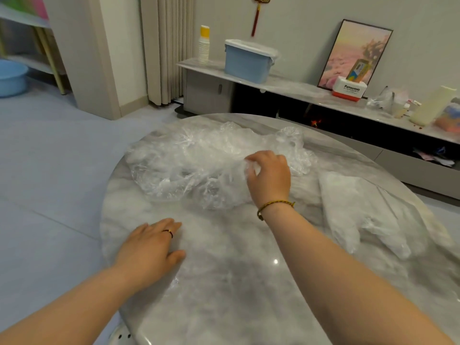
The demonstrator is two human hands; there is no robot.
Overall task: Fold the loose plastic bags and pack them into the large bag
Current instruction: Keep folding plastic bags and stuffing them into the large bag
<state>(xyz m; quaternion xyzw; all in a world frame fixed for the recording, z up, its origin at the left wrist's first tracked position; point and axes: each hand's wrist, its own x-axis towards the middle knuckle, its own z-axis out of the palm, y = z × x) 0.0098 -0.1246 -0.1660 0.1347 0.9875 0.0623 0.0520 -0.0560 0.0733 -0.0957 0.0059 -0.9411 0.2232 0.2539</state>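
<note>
A crumpled heap of clear plastic bags [196, 160] lies on the far half of the round marble table [236, 282]. My right hand [270, 176] reaches into the heap's right side, its fingers curled and pinching a bunch of the clear film. My left hand [151, 245] rests flat on the table near its left edge, fingers straight, holding nothing; a thin sheet of clear plastic seems to lie under it. A whiter, flatter plastic bag [361, 210] lies spread out on the table's right side, apart from both hands.
Behind the table runs a low TV cabinet [286, 88] with a blue lidded bin [247, 62], a stack of paper cups [203, 44], a Panasonic box [349, 90] and a framed picture [354, 54]. A blue basin [11, 77] sits on the floor at far left.
</note>
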